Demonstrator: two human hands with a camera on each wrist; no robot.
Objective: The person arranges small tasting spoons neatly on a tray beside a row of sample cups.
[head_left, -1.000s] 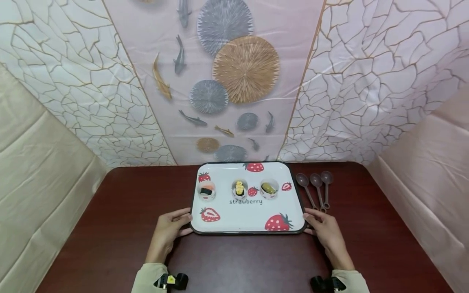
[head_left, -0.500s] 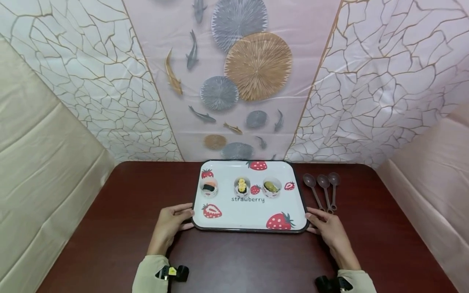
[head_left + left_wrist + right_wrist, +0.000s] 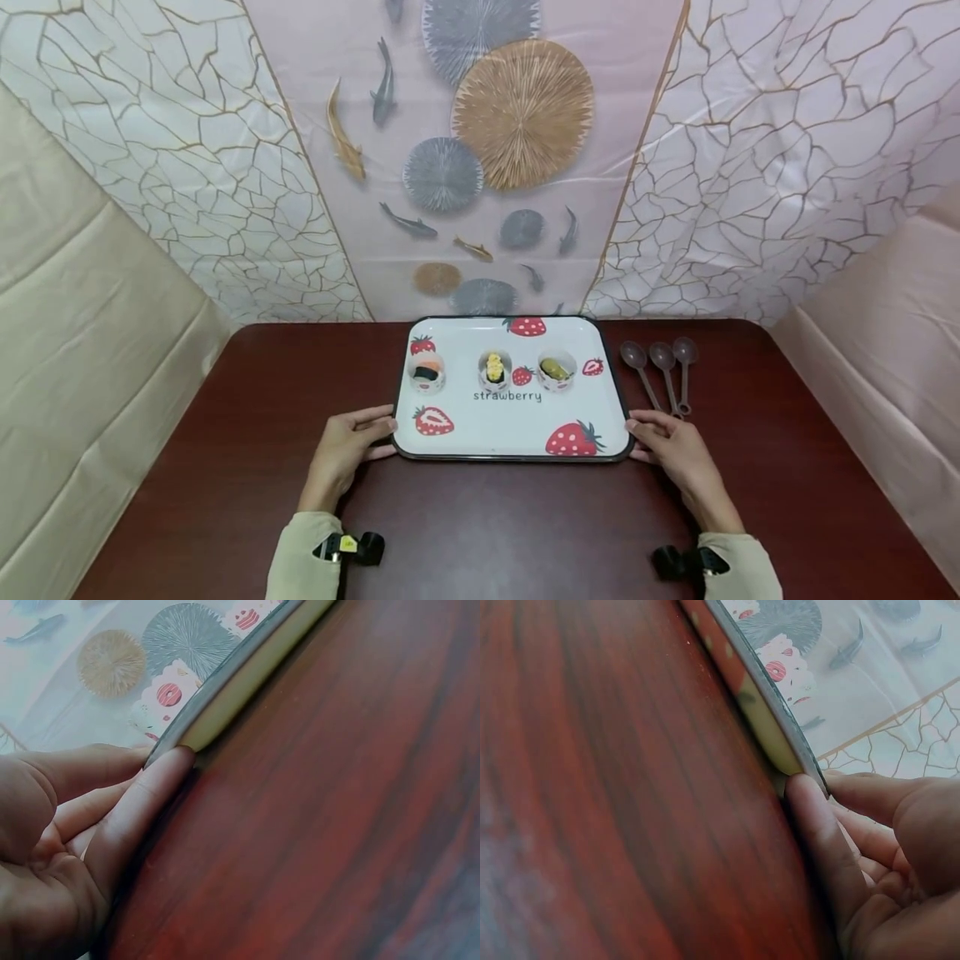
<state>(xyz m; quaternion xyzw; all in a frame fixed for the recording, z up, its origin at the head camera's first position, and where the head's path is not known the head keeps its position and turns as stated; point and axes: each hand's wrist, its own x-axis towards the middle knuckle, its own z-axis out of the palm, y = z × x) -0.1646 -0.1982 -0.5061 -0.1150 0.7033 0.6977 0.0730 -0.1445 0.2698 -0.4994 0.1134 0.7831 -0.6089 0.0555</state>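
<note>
I've got three translucent spoons [image 3: 662, 358] lying side by side on the right of this dark red-brown table [image 3: 495, 533]; beyond, I see a pink panel [image 3: 300, 42] with a gold disc [image 3: 522, 114], grey fish shapes [image 3: 383, 87], cream fabric walls [image 3: 97, 375] flanking both sides.

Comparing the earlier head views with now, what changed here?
The tray has shifted slightly to the person's left, widening its gap to the spoons; the left hand and right hand moved with it. Nothing was newly gripped or released. The spoons and the cups on the tray kept their places.
</note>
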